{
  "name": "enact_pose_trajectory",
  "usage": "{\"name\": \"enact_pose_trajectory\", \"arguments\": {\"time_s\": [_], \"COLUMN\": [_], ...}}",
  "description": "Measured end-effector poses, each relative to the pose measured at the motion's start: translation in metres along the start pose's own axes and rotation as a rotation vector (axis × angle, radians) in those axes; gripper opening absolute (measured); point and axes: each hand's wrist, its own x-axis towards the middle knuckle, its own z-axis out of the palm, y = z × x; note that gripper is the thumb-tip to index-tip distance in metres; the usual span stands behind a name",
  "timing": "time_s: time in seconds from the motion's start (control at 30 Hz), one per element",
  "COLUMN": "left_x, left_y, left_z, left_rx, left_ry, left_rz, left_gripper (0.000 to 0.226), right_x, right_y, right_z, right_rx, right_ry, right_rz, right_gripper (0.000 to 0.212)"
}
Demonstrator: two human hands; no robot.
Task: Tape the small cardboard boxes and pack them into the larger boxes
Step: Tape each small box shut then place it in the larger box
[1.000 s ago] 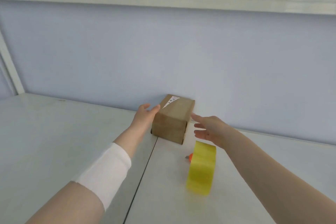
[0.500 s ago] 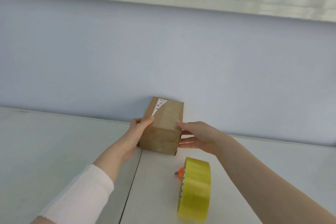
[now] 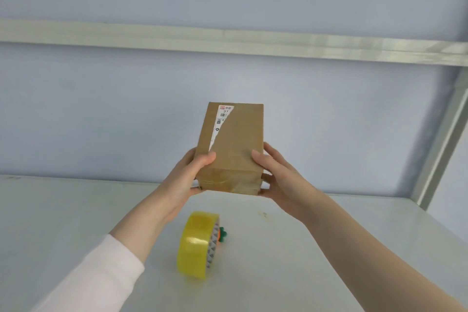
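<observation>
Above smooth white table [image 3: 329,248], both hands [image 3: 188,180] [image 3: 277,177] grip rectangular cardboard box [image 3: 234,144].

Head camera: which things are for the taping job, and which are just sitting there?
For the job: small cardboard box, held by left hand and right hand; yellow tape roll, standing on edge on the table.
Just lying about: small orange and green thing beside the roll; wall rail.

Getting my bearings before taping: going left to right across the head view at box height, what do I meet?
Left hand → box → right hand → metal post. Both hands hold the box.
</observation>
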Motion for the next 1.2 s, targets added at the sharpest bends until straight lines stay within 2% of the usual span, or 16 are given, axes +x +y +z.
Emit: {"name": "enact_pose_trajectory", "arguments": {"time_s": [0.1, 0.17, 0.27, 0.33, 0.4, 0.47, 0.53, 0.63, 0.7, 0.77, 0.87, 0.97, 1.03, 1.13, 1.2], "left_x": [-0.023, -0.041, -0.061, -0.068, -0.074, -0.08, -0.087, -0.101, -0.108, -0.114, -0.127, -0.13, -0.13, -0.135, -0.137], "left_y": [0.006, 0.01, 0.009, 0.005, 0.002, 0.001, -0.003, -0.007, -0.006, -0.008, -0.002, -0.005, -0.003, 0.001, 0.002], "left_z": [0.05, 0.089, 0.144, 0.169, 0.179, 0.18, 0.179, 0.183, 0.19, 0.194, 0.197, 0.188, 0.175, 0.154, 0.145], "left_rx": [0.074, 0.049, 0.032, -0.014, -0.102, -0.149, -0.247, -0.388, -0.323, -0.178, -0.061, -0.088, -0.119, -0.059, -0.018], "left_ry": [0.052, 0.056, 0.029, 0.06, 0.057, 0.014, -0.083, -0.241, -0.188, -0.069, -0.074, -0.052, -0.089, -0.252, -0.401], "left_rz": [0.076, 0.087, 0.071, 0.034, -0.004, -0.043, -0.103, -0.148, -0.162, -0.099, -0.033, -0.074, -0.114, -0.107, -0.089], "left_gripper": [0.026, 0.032, 0.065, 0.079, 0.071, 0.056, 0.052, 0.041, 0.041, 0.04, 0.048, 0.059, 0.073, 0.095, 0.091], "right_x": [-0.041, -0.067, -0.105, -0.129, -0.148, -0.163, -0.173, -0.184, -0.188, -0.187, -0.188, -0.192, -0.192, -0.187, -0.185], "right_y": [-0.004, -0.003, 0.001, 0.002, -0.004, -0.011, -0.013, -0.007, -0.002, 0.001, 0.01, 0.015, 0.009, -0.001, -0.005], "right_z": [-0.029, -0.046, -0.064, -0.076, -0.089, -0.103, -0.116, -0.121, -0.118, -0.113, -0.101, -0.092, -0.092, -0.101, -0.108], "right_rx": [-0.104, -0.258, -0.665, -0.792, -0.739, -0.529, -0.383, -0.2, -0.153, -0.249, -0.512, -0.637, -0.544, -0.346, -0.257], "right_ry": [0.129, 0.224, 0.309, 0.28, 0.225, 0.204, 0.179, 0.036, 0.031, 0.115, 0.187, 0.183, 0.235, 0.296, 0.216], "right_rz": [-0.116, -0.199, -0.337, -0.424, -0.418, -0.337, -0.226, -0.081, -0.061, -0.034, -0.034, -0.153, -0.217, -0.205, -0.142], "right_gripper": [0.086, 0.087, 0.099, 0.103, 0.103, 0.104, 0.109, 0.11, 0.108, 0.112, 0.107, 0.107, 0.103, 0.103, 0.1]}}
